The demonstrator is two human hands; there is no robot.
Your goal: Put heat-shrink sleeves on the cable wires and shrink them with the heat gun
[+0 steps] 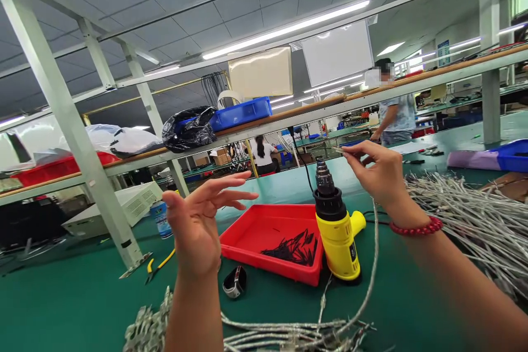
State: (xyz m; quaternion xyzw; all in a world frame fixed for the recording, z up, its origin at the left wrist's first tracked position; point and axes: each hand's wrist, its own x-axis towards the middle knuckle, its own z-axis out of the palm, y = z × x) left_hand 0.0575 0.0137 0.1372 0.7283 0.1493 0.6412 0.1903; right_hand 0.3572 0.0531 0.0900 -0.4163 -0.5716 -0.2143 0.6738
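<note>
My left hand (202, 220) is raised with its fingers spread and nothing in it, in front of the left end of a red tray (264, 264). Thin black tube pieces (295, 247) lie in that tray. My right hand (377, 168) pinches the end of a silvery cable (376, 253), its tip poking out past the fingertips. From below the hand the cable curves down to a bundle of similar cables (280, 335) on the table. Just left of the right fingertips is the nozzle of a yellow heat gun (338, 242), which stands upright, nozzle up.
A large cable pile (474, 220) covers the right side. Pliers with yellow handles (159, 267), a wristwatch (235, 283) and a blue can (160, 220) are on the left. A shelf (305, 115) with a blue bin (243, 115) crosses above. Two people are farther back.
</note>
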